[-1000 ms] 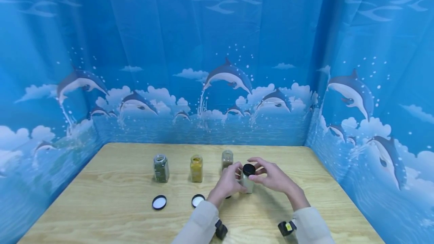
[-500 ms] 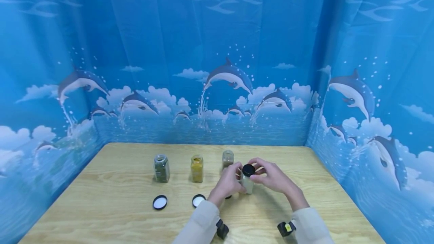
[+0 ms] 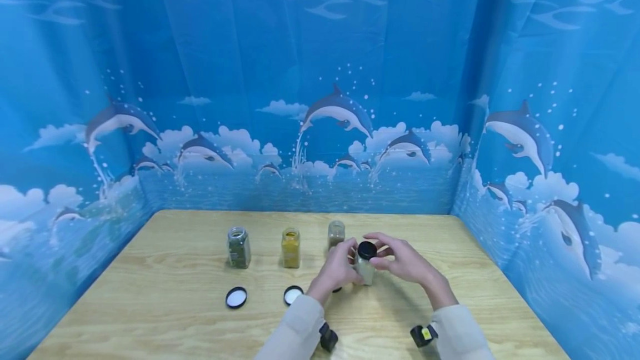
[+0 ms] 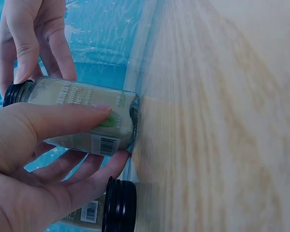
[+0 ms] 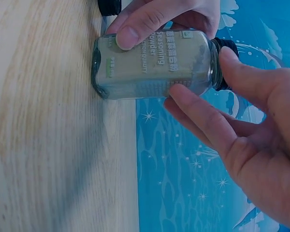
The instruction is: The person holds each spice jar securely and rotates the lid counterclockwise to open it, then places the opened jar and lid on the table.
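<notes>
A clear glass seasoning jar of pale powder stands upright on the wooden table, its black lid on top. My left hand holds the jar's body, the thumb lying along the label in the left wrist view. From the right, my right hand grips the lid between thumb and fingers. In the right wrist view, its thumb presses the lid's rim and other fingertips reach beside the jar's shoulder. Behind my left hand, an uncapped jar of brownish contents is partly hidden.
Left of the hands stand two uncapped jars, one with green contents and one with yellow powder. Two upturned lids lie before them. Another black lid lies near my left hand. Dolphin-print curtains enclose the table.
Both hands keep their places on the jar and lid, with at most a slight shift of the right fingers. The jars and loose lids have not moved.
</notes>
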The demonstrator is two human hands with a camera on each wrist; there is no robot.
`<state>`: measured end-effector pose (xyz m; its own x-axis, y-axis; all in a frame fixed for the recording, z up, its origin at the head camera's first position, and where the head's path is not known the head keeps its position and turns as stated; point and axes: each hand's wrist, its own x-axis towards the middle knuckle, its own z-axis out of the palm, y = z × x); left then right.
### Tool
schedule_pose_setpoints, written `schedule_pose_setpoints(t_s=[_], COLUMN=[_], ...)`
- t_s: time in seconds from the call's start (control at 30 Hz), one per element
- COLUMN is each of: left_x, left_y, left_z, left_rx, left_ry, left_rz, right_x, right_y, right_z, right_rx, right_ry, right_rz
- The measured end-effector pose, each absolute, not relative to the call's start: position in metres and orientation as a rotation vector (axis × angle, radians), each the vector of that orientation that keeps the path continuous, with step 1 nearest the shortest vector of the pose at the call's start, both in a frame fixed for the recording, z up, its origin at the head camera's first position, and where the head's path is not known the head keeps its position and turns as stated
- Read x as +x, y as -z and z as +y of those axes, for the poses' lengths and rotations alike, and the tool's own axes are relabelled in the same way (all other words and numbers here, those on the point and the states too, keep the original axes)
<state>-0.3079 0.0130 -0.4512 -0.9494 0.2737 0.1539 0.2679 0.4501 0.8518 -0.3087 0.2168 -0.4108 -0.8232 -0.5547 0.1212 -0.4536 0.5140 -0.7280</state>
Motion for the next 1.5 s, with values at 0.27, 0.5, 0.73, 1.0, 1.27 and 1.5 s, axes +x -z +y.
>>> schedule_pose_setpoints(t_s=[0.27,0.5,0.73,1.0,1.27,1.5], left_x=[-0.3093,-0.3102,-0.3106,-0.3095,-0.3086,-0.3087], left_y=[0.4519,0.4544,0.4548,0.4542,0.4532,0.4542], left_z=[0.0132,0.0136,0.0137,0.0135,0.0136,0.0135], left_rx=[0.517,0.558,0.558,0.523,0.507,0.505], left_ry=[-1.588,-1.611,-1.612,-1.570,-1.556,-1.565], left_rz=[2.646,2.637,2.647,2.646,2.648,2.641], right_x=[-0.3100,-0.3088,-0.3094,-0.3091,-0.3085,-0.3089], right_y=[0.4107,0.4107,0.4118,0.4108,0.4096,0.4100], right_z=[0.2151,0.2125,0.2102,0.2131,0.2164,0.2175], right_rx=[-0.853,-0.811,-0.776,-0.876,-0.958,-0.885], right_ry=[1.188,1.165,1.193,1.178,1.182,1.163], right_rz=[2.662,2.704,2.712,2.690,2.639,2.645])
